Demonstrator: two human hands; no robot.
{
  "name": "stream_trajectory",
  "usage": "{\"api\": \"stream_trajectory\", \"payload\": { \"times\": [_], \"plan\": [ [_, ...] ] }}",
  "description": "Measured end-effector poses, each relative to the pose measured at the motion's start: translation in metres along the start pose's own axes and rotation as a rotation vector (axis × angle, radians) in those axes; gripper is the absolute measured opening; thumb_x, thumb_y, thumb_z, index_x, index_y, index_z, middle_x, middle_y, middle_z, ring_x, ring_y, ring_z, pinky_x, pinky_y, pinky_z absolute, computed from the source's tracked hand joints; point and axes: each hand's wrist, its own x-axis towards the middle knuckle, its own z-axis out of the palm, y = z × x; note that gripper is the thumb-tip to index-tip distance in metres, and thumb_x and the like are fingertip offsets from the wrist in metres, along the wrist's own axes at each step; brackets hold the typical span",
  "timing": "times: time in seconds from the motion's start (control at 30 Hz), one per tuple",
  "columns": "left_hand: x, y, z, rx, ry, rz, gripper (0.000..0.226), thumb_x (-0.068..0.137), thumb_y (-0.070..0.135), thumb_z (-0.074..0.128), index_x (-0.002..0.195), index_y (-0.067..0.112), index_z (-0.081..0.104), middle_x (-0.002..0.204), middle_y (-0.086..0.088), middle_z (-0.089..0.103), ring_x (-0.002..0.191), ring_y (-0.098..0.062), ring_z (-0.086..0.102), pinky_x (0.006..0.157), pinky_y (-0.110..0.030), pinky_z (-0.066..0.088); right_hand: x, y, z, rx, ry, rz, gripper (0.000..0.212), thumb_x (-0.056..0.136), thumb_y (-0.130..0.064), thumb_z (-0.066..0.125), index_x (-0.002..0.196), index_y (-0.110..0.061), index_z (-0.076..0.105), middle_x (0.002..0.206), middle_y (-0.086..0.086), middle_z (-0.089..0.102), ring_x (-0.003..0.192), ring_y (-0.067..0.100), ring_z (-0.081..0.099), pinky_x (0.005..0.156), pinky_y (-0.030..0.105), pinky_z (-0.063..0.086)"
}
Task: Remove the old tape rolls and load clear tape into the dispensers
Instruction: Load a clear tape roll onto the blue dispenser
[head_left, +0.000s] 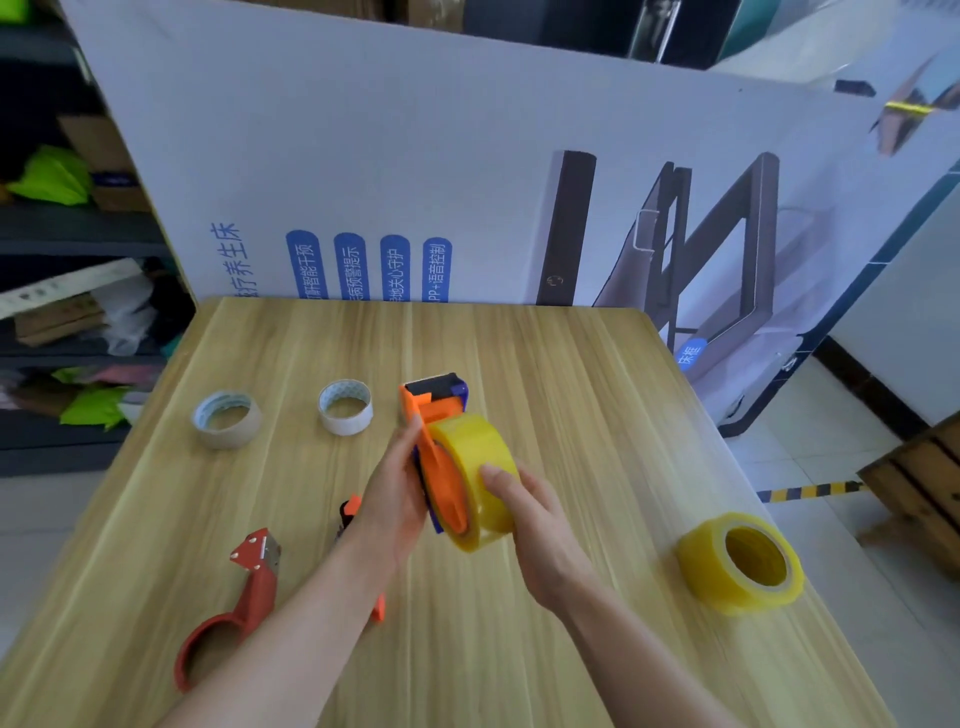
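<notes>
Above the middle of the wooden table (571, 395), my left hand (395, 493) grips an orange and blue tape dispenser (439, 410). A yellowish clear tape roll (480, 480) sits on the dispenser's orange hub, and my right hand (530, 525) is closed on that roll from the right. A second clear tape roll (740, 564) lies at the right edge. Two old rolls rest at the far left: a beige one (227, 420) and a white one (345, 406). A red dispenser (236, 603) lies empty at the near left.
Another orange tool (350, 512) lies partly hidden under my left forearm. A large printed cardboard panel (467, 182) stands along the table's far edge. Shelves with boxes and bags (67, 312) are at the left, and a wooden crate (924, 488) stands on the floor at the right.
</notes>
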Motion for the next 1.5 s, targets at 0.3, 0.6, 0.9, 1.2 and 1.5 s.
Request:
{"api": "stream_trajectory", "payload": {
  "times": [0.3,0.6,0.9,1.2,1.5],
  "plan": [
    [-0.033,0.066,0.027,0.245,-0.168,0.459,0.053,0.074,0.055,0.070,0.115,0.024,0.057,0.109,-0.002,0.067,0.094,-0.018,0.064,0.064,-0.020,0.052,-0.010,-0.059,0.021,-0.128,-0.133,-0.213,0.032,0.088,-0.040,0.049,0.109,-0.018,0.062,0.088,-0.008,0.068,0.081,0.001,0.062,0.072,0.016,0.049],
    [-0.070,0.099,0.045,0.291,-0.243,0.598,0.046,0.085,0.041,0.060,0.125,0.019,0.053,0.113,-0.006,0.065,0.096,-0.017,0.063,0.077,-0.029,0.052,-0.014,-0.073,0.048,-0.078,-0.126,-0.259,0.043,0.092,-0.045,0.055,0.112,-0.007,0.059,0.089,0.000,0.068,0.079,0.008,0.064,0.066,0.020,0.052],
    [-0.081,0.112,0.040,1.354,0.294,1.397,0.021,0.088,0.031,0.058,0.095,0.017,0.072,0.125,-0.007,0.053,0.118,-0.023,0.048,0.097,-0.038,0.040,-0.012,-0.081,0.063,-0.165,-0.036,-0.242,0.038,0.094,-0.043,0.054,0.107,-0.007,0.055,0.088,0.007,0.058,0.077,0.016,0.054,0.066,0.031,0.046],
    [-0.081,0.124,0.042,1.500,0.289,1.377,0.013,0.083,0.023,0.064,0.079,0.012,0.069,0.122,-0.005,0.059,0.118,-0.023,0.050,0.097,-0.040,0.042,-0.015,-0.086,0.063,-0.276,0.015,-0.266,0.023,0.097,-0.028,0.054,0.103,-0.006,0.052,0.085,0.006,0.055,0.070,0.011,0.050,0.058,0.022,0.043],
    [-0.077,0.133,0.053,1.519,0.405,1.350,0.021,0.092,0.022,0.044,0.079,0.009,0.055,0.105,-0.005,0.062,0.096,-0.024,0.053,0.082,-0.030,0.041,-0.020,-0.088,0.060,-0.332,-0.016,-0.215,0.028,0.068,-0.029,0.057,0.092,-0.016,0.054,0.075,-0.005,0.051,0.061,0.006,0.046,0.052,0.016,0.039]
  ]
}}
